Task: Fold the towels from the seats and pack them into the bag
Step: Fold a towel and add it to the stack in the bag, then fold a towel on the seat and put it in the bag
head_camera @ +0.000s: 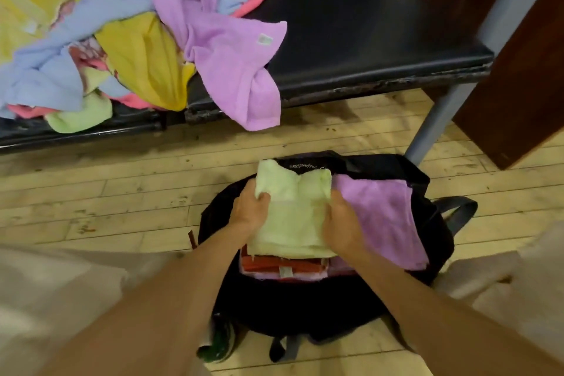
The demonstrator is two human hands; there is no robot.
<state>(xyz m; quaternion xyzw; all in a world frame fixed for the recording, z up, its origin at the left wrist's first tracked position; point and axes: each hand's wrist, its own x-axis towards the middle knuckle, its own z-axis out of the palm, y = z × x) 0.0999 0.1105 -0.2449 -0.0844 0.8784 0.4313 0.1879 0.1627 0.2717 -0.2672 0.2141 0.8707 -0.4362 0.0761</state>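
Observation:
A black bag [308, 305] lies open on the wooden floor in front of me. Over its opening sits a folded pale green towel [293, 217]. My left hand [250, 210] grips its left edge and my right hand [341, 223] grips its right edge. Beneath it lie folded red and pink towels [283, 267]. A purple towel [387, 217] lies in the bag to the right. A heap of unfolded towels [128, 40], yellow, blue, purple, pink and green, lies on the black seats [366, 40].
A grey metal leg [433, 122] of the seat stands behind the bag on the right. A dark brown wooden panel [512, 79] leans at the far right. The bag's strap [457, 214] loops out to the right. My knees show at both lower corners.

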